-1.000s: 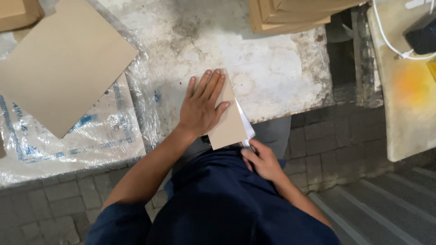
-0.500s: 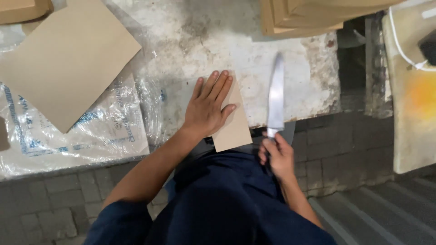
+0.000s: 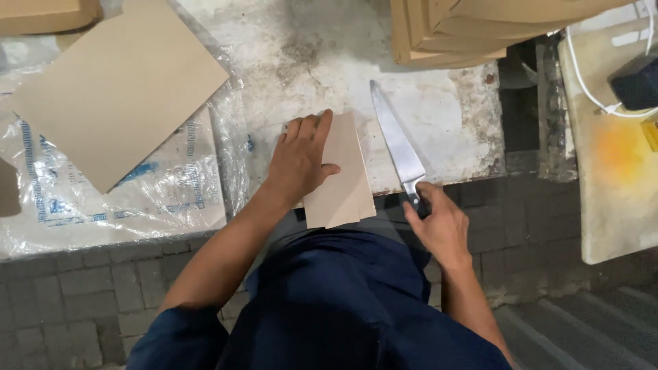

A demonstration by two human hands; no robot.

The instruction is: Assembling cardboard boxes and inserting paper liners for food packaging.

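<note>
Hands work at the near edge of a worn, pale table (image 3: 439, 116). Right hand (image 3: 439, 223) sits nearest, just off the table edge, fingers curled tight around the dark handle of a long knife (image 3: 394, 140). Blade lies flat on the table, tip pointing away and slightly left, well clear of the left hand. Left hand (image 3: 301, 157) lies flat, fingers together and extended, thumb out to the right, pressing down on a small stack of tan card pieces (image 3: 343, 181). Stack sits under the palm and to its right; its near end overhangs the table edge toward the person's dark blue shirt. Blade runs just beside the stack's right edge, a narrow strip of bare table between them.

Left of the hands, a crumpled clear plastic sheet (image 3: 171, 199) with blue print covers the table. A large tan cardboard sheet (image 3: 116, 96) lies on it, turned at an angle. Farther off, at the top, a pile of brown cardboard (image 3: 445, 34) rests on the far edge. To the right, apart from the table, a stained pale board (image 3: 617, 192) carries a white cable (image 3: 582, 82) and a dark block (image 3: 634, 82).
</note>
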